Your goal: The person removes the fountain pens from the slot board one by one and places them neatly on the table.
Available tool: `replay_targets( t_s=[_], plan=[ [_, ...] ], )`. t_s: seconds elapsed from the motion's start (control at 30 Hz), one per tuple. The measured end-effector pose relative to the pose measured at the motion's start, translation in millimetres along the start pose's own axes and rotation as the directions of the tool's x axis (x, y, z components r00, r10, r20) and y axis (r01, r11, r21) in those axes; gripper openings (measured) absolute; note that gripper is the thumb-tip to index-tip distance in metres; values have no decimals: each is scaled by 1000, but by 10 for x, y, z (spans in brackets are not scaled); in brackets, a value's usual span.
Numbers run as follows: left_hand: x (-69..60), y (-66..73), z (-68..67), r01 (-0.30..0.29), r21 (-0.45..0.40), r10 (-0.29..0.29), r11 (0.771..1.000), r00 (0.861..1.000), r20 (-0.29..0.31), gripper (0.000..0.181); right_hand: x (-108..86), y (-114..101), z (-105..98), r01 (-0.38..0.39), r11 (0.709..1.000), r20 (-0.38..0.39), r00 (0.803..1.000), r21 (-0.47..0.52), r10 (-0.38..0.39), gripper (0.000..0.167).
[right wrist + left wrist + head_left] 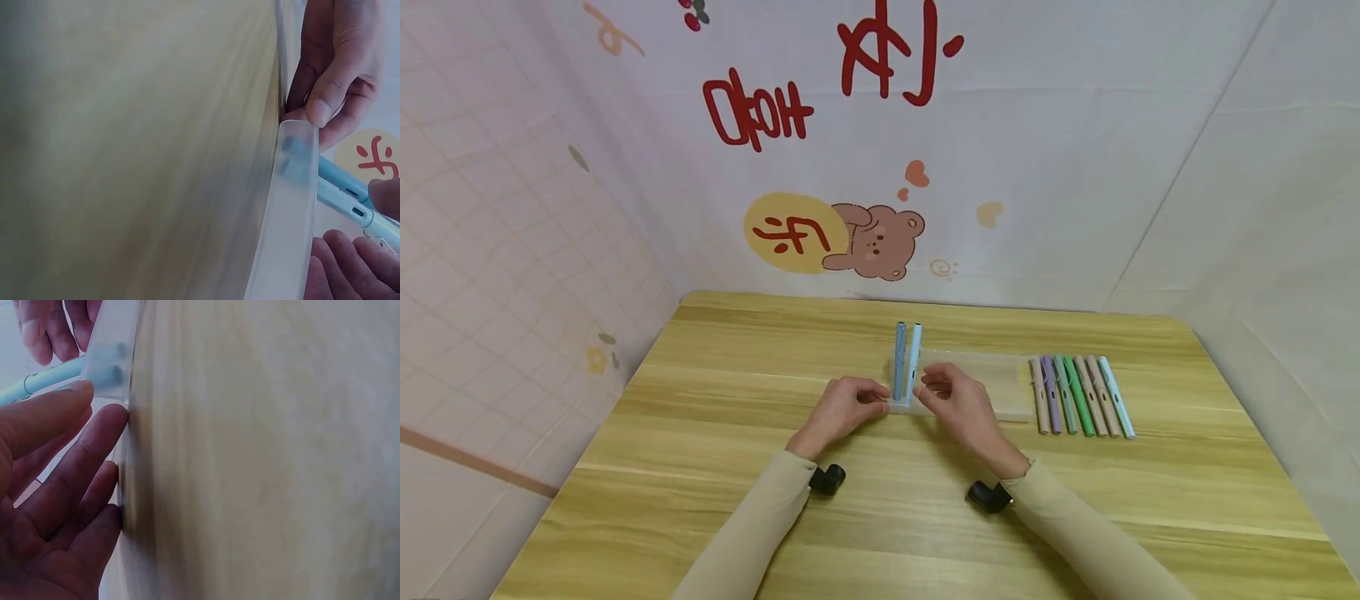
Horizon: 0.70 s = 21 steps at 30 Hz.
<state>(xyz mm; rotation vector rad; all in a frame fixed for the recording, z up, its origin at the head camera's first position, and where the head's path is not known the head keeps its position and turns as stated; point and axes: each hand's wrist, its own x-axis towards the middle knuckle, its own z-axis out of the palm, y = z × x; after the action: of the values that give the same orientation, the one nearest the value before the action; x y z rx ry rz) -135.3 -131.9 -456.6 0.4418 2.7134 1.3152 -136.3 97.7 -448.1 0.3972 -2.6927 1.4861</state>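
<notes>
A long translucent plastic pen holder (981, 387) lies on the table. Two pens stand upright at its left end: a grey-blue pen (899, 358) and, just to its right, a pale blue pen (915, 354). My left hand (847, 408) holds the holder's left end, with the thumb (320, 112) on its corner. Close to the pale blue pen's right side is my right hand (958, 408), its fingers loosely bent. In the right wrist view that thumb and the fingers (347, 269) lie on either side of the pens; whether they touch is unclear.
Several pens lie side by side right of the holder, among them a purple pen (1052, 396), a green pen (1078, 396) and a light blue pen (1117, 397). The wooden table (895, 533) meets a printed white curtain (1037, 150) at the back.
</notes>
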Motion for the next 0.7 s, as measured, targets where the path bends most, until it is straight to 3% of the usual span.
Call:
replay_targets(
  t_s=[0.4, 0.7],
  plan=[
    [17, 20, -28, -2, 8, 2, 1000, 1000, 1, 13, 187, -64, 105, -30, 998, -55, 998, -53, 27, 29],
    [5, 1, -4, 19, 25, -19, 1000, 1000, 8, 14, 186, -46, 173, -46, 998, -68, 997, -44, 43, 25]
  ],
)
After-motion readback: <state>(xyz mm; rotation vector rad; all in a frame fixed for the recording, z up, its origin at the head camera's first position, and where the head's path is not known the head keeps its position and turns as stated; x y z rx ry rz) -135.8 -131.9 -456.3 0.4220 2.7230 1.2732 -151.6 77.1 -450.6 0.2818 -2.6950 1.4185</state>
